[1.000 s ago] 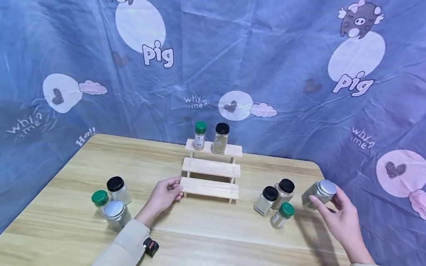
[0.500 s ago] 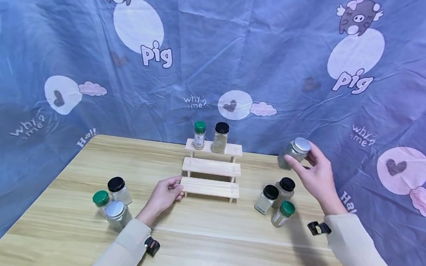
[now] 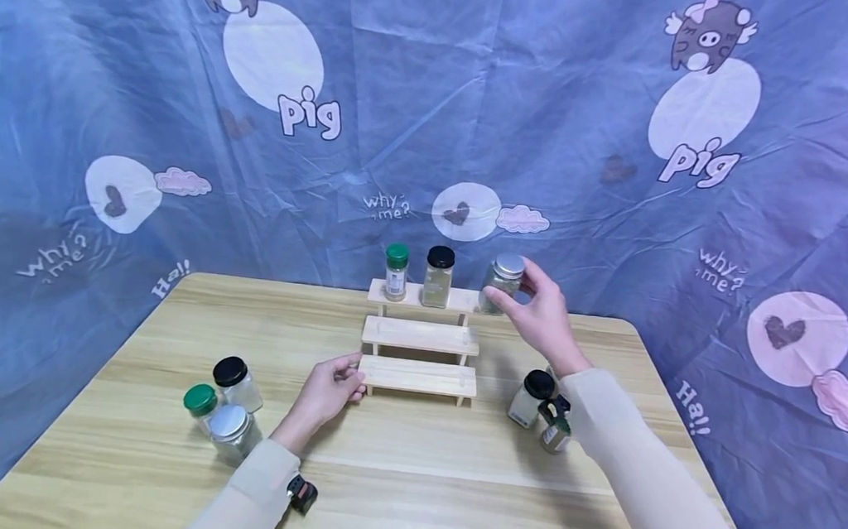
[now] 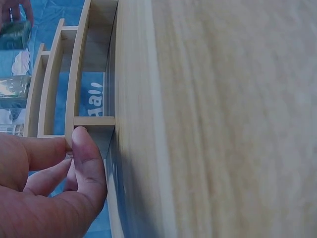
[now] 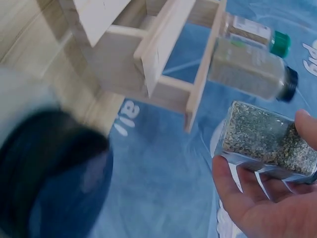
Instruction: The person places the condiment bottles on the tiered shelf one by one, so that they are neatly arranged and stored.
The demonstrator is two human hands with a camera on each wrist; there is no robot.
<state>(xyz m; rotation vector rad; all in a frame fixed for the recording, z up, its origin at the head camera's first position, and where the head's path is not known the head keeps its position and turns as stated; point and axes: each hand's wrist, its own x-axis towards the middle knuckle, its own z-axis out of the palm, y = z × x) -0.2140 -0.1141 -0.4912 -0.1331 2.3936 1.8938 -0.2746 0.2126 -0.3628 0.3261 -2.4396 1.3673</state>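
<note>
My right hand grips a glass spice jar with a silver lid beside the right end of the top shelf. The right wrist view shows dried green flakes in this jar and a gap between its base and the shelf. With thumb and fingers, my left hand pinches the left end of the lowest step of a three-tier wooden rack. A green-capped jar and a black-capped jar stand upright on the top tier.
On the table's left stand a black-capped jar, a green-capped jar and a silver-lidded jar. At right, under my right forearm, are a black-capped jar and a partly hidden green-capped jar. A blue printed cloth hangs behind.
My right hand has carried the silver-lidded jar leftward, rising over the right-hand jars and then on to the top shelf's right end. My left hand has stayed on the rack.
</note>
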